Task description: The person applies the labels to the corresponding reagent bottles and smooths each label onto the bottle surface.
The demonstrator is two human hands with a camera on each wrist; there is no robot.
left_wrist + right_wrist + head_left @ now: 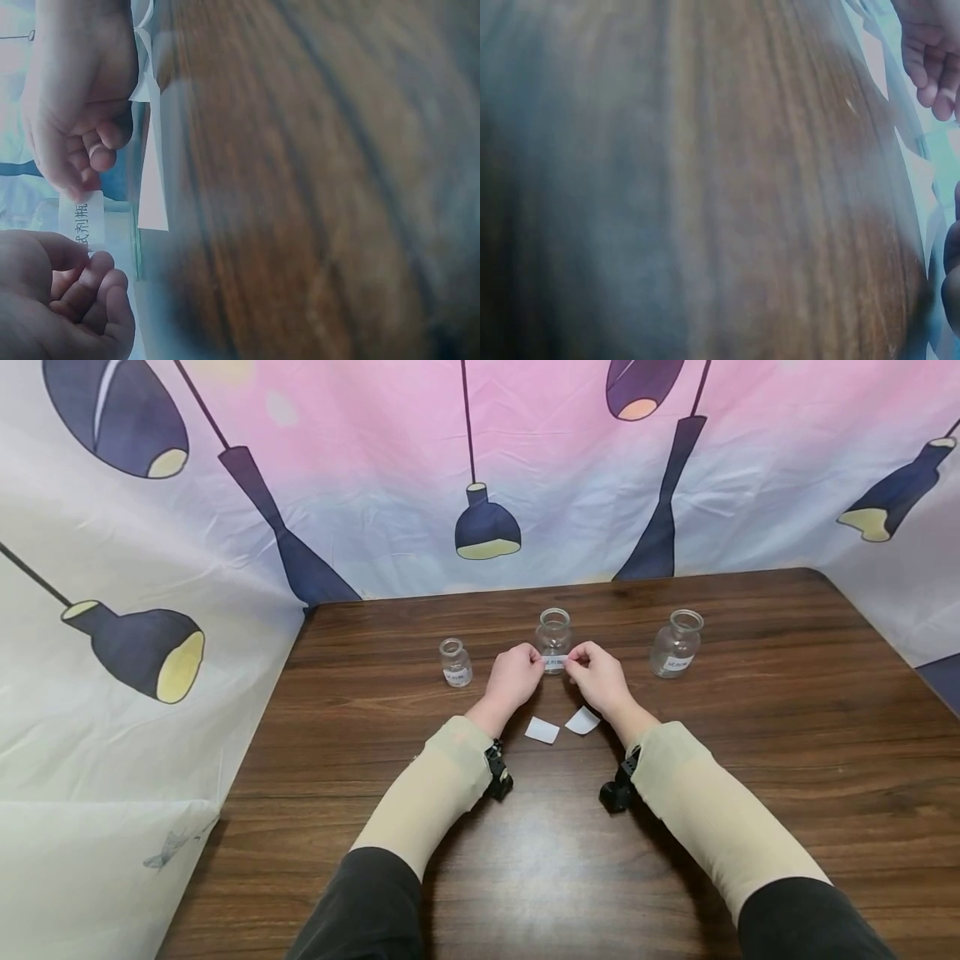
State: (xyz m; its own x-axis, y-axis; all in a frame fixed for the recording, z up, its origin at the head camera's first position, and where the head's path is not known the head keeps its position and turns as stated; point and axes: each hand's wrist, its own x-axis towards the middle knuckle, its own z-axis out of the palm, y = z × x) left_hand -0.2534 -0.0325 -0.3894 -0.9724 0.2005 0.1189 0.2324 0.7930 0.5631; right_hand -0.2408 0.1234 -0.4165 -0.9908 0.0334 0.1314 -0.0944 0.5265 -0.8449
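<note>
A small white printed label (554, 663) is stretched between both hands in front of the middle clear glass jar (554, 633). My left hand (516, 677) pinches its left end, and my right hand (598, 677) pinches the right end. In the left wrist view the dark characters on the label (81, 221) show between the two sets of fingertips. Whether the label touches the glass, I cannot tell. The jar stands upright with its mouth uncovered. At the right edge of the right wrist view, the hands are partly cut off.
A smaller labelled jar (455, 663) stands to the left, and a larger labelled jar (677, 645) to the right. Two white paper pieces, one left (542, 730) and one right (582, 720), lie between the forearms on the brown wooden table (787, 760). Patterned cloth (405, 518) hangs behind.
</note>
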